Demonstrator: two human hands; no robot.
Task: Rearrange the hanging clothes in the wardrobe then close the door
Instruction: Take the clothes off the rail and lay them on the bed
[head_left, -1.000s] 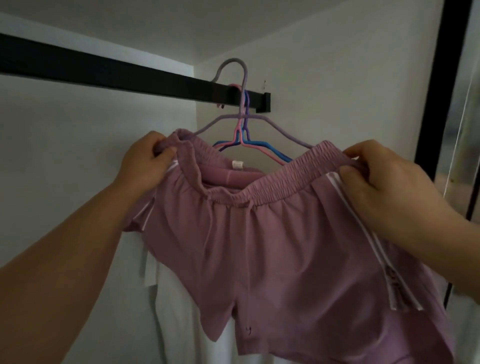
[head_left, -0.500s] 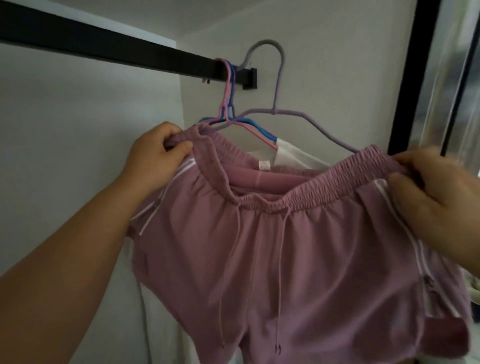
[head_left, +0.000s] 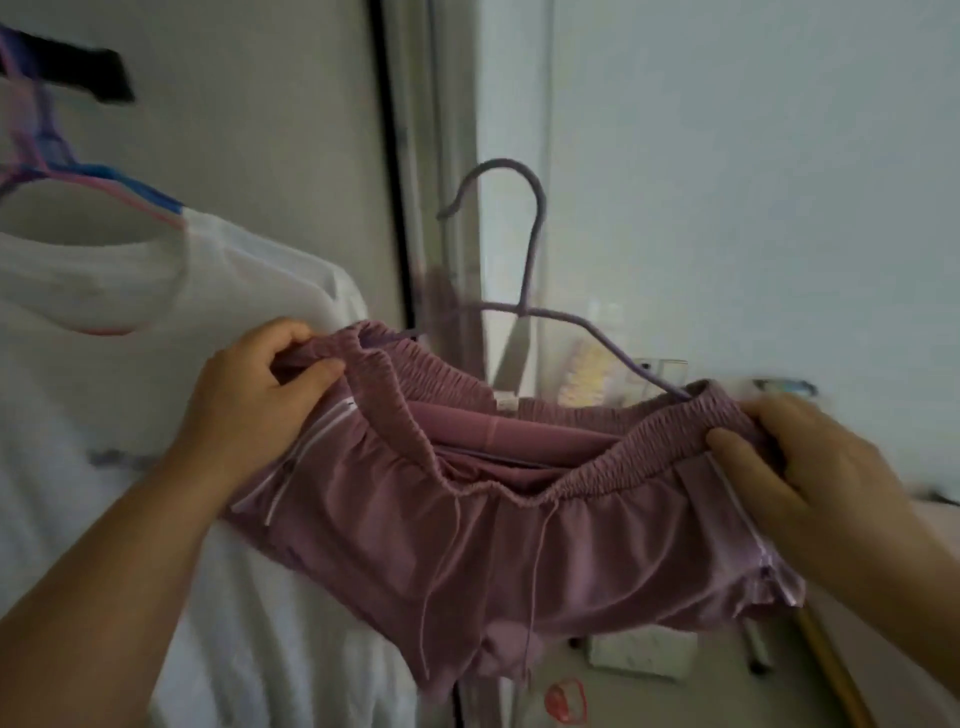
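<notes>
Pink shorts with white side stripes hang on a lilac hanger, held in the air outside the wardrobe, off the rail. My left hand grips the left end of the elastic waistband. My right hand grips the right end. At the top left the black rail ends, with pink and blue hangers still hooked on it. A white T-shirt hangs from them behind my left arm.
The wardrobe's black door frame runs upright behind the shorts, with a pale wall to its right. Small blurred objects, one red, lie on the floor below.
The lilac hanger with the shorts has come off the rail and moved right and outward, past the door frame. The view has swung right; both hands keep their hold.
</notes>
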